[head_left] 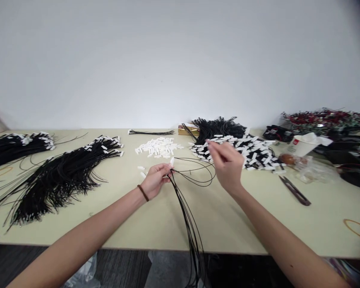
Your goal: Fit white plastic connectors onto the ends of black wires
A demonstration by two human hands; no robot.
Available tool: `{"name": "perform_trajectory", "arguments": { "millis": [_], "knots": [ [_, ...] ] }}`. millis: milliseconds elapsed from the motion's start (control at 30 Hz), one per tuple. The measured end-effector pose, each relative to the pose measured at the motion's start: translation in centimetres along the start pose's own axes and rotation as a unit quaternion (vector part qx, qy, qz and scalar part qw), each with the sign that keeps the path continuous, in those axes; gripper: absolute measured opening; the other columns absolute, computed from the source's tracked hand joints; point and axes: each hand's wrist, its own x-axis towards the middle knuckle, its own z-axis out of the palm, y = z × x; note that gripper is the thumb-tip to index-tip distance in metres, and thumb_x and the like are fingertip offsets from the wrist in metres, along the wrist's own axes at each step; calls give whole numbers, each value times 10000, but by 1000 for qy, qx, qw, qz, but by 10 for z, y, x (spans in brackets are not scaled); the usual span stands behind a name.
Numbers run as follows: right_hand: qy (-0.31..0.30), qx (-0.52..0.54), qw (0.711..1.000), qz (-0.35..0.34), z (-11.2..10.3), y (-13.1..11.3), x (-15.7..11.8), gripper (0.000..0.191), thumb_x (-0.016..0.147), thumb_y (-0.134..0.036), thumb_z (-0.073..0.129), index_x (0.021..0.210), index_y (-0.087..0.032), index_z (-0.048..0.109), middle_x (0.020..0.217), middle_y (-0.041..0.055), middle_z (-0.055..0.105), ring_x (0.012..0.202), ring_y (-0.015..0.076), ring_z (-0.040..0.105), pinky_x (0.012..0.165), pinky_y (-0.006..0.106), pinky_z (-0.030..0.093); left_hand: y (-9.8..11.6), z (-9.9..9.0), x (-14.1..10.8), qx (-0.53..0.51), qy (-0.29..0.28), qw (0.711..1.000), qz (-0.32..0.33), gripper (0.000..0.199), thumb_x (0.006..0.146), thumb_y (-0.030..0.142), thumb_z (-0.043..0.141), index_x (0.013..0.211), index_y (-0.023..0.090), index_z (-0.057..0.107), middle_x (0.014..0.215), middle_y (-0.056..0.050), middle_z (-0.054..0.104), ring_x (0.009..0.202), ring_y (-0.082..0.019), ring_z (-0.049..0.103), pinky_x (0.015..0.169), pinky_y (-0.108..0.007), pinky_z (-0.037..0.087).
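My left hand (156, 181) pinches a small white plastic connector (172, 161) between thumb and fingers. A bundle of thin black wires (184, 208) runs from it down over the table's front edge. Two or so wires loop out (202, 184) to the right from the connector. My right hand (227, 163) is raised beside these loops, thumb and fingertips pressed together; whatever lies between them, if anything, is too small to make out. Beyond my left hand lies a pile of loose white connectors (159, 147).
Black wire bundles with white ends (62, 176) cover the table's left side. Behind my right hand are a heap of connector-ended wires (254, 154) and a gold box (188, 129). To the right lie thread snips (295, 191), a paper cup (301, 146) and a yellow rubber band (358, 230).
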Motion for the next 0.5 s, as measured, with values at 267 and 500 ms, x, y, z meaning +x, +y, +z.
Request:
{"name": "perform_trajectory", "arguments": {
  "millis": [267, 500],
  "knots": [
    [-156, -46, 972, -172, 7, -6, -12, 96, 786, -145, 556, 736, -173, 633, 527, -17, 459, 515, 97, 392, 503, 228, 322, 5, -3, 2, -54, 1, 999, 5, 303, 566, 331, 764, 696, 97, 622, 614, 14, 521, 503, -31, 422, 448, -142, 347],
    [-167, -54, 969, -172, 5, -7, -10, 108, 786, -137, 544, 707, -170, 609, 528, -17, 441, 519, 98, 369, 506, 225, 310, 4, -5, 4, -73, -6, 997, 16, 318, 547, 337, 776, 685, 101, 615, 608, 16, 525, 495, -29, 423, 449, -136, 351]
  ]
}}
